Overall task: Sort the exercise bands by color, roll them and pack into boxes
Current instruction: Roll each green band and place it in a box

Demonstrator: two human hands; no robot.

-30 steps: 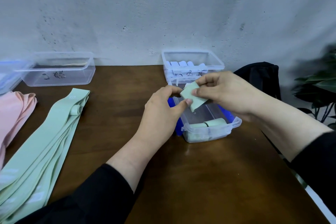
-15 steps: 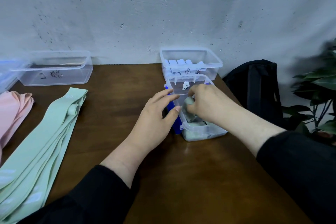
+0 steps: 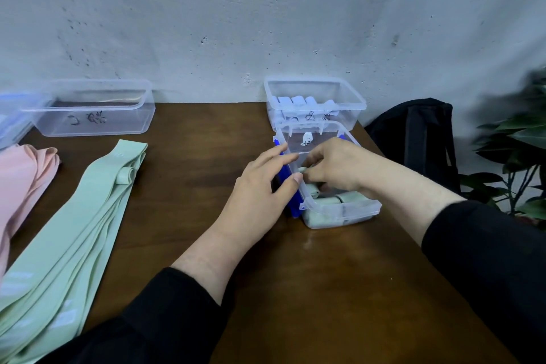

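Right hand (image 3: 334, 165) reaches into the clear box (image 3: 339, 216), fingers curled on a rolled green band (image 3: 304, 170); I see more green rolls (image 3: 348, 198) packed beneath. Left hand (image 3: 260, 189) lies relaxed, fingertips touching that box's near rim. Flat green bands (image 3: 74, 230) lie far left on the table (image 3: 325, 289).

A rolled green band (image 3: 304, 170) is held, apparently pinched, by the right hand (image 3: 336, 165) inside the clear box (image 3: 342, 213), whose left wall is touched by the left hand (image 3: 260, 186). Flat green bands (image 3: 68, 230) are laid out left.
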